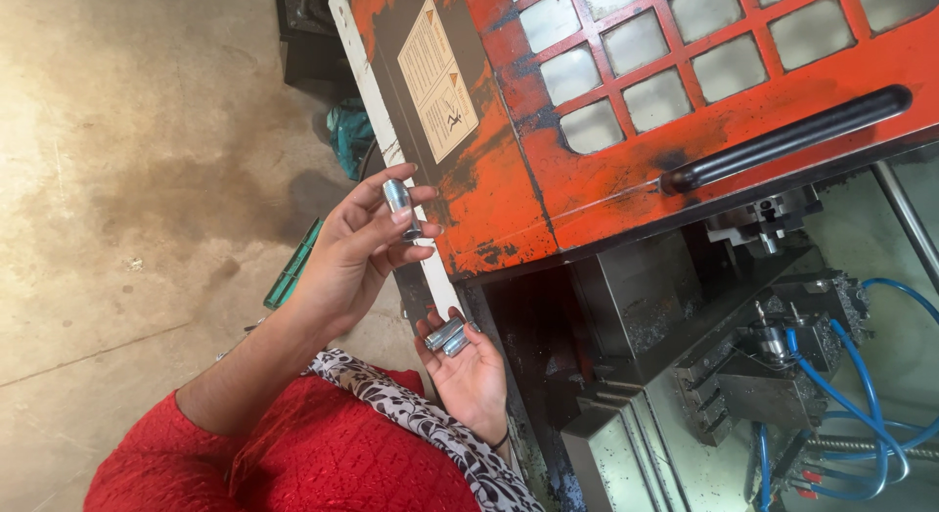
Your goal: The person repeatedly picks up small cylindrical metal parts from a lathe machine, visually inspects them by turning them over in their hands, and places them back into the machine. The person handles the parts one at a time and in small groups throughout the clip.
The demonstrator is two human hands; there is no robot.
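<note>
My left hand [350,256] is raised in front of the orange machine door [509,194] and pinches a small shiny metal cylinder [399,205] upright between thumb and fingertips. My right hand [471,373] lies lower, palm up, just below the door's corner. Two similar short metal cylinders [448,336] rest side by side across its fingers, which curl loosely around them. A red sleeve and a black-and-white patterned scarf [411,414] cover my arms at the bottom.
The worn orange door has a grid of small windows [646,57], a black bar handle [787,138] and a pale warning sticker [440,77]. Inside the machine are grey metal blocks, a tool holder [773,338] and blue hoses [866,414]. Concrete floor [127,179] lies left.
</note>
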